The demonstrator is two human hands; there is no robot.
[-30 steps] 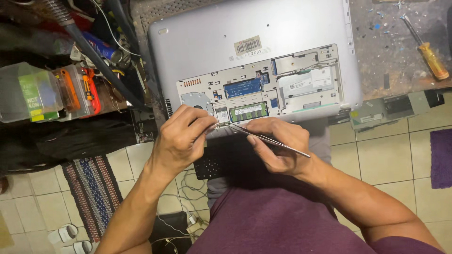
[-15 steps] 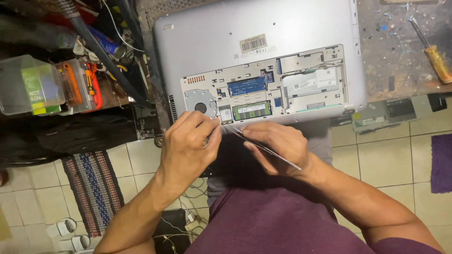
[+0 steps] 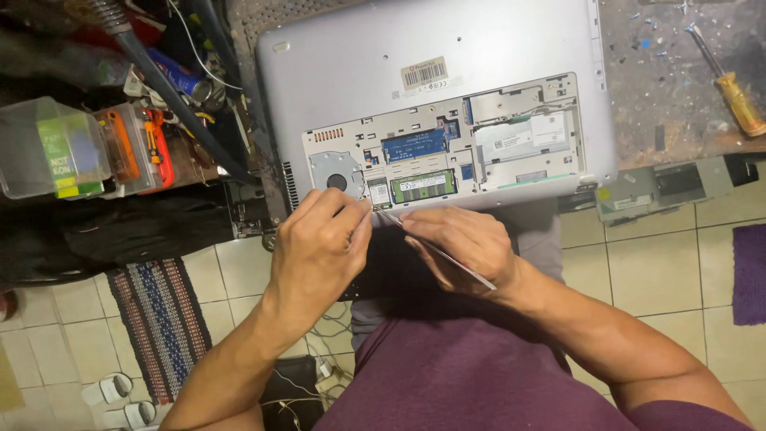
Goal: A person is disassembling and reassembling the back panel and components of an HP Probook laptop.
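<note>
At laptop (image 3: pixel 447 72) edge, both hands pinch tweezers (image 3: pixel 435 249) (tips hidden).

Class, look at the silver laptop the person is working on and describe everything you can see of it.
The laptop lies upside down, its silver, plastic-looking base facing up, half on the workbench and over the person's lap. A panel is off, exposing a round fan, blue and green boards and a metal bay. A barcode sticker sits mid-base. The left hand and right hand, holding tweezers, touch its near edge.
</note>
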